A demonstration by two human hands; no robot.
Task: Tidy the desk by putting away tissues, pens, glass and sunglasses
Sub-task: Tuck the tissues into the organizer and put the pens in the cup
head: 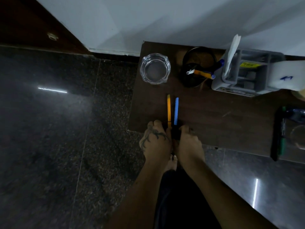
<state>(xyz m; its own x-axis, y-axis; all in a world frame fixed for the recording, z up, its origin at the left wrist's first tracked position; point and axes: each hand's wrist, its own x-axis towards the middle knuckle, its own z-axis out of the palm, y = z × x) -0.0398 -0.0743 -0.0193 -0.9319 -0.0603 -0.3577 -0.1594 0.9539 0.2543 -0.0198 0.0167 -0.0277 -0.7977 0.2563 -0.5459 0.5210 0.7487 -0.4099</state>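
Note:
Two slim pens lie side by side near the front left of the dark wooden desk (214, 116), an orange pen (169, 108) and a blue pen (176, 109). Their near ends are dark and sit between my hands. My left hand (156, 141), tattooed, is curled at the orange pen's near end. My right hand (189, 142) is closed on the dark end by the blue pen. A black mesh pen cup (198, 66) at the back holds other pens. A white tissue (232, 50) sticks up from a grey organizer (247, 71). A drinking glass (297, 136) shows at the right edge.
A clear glass ashtray (155, 68) stands at the desk's back left corner. A green marker (283, 133) and a dark flat object lie at the far right. A white item with blue writing (287, 75) sits behind the organizer. Dark stone floor (66, 129) lies left of the desk.

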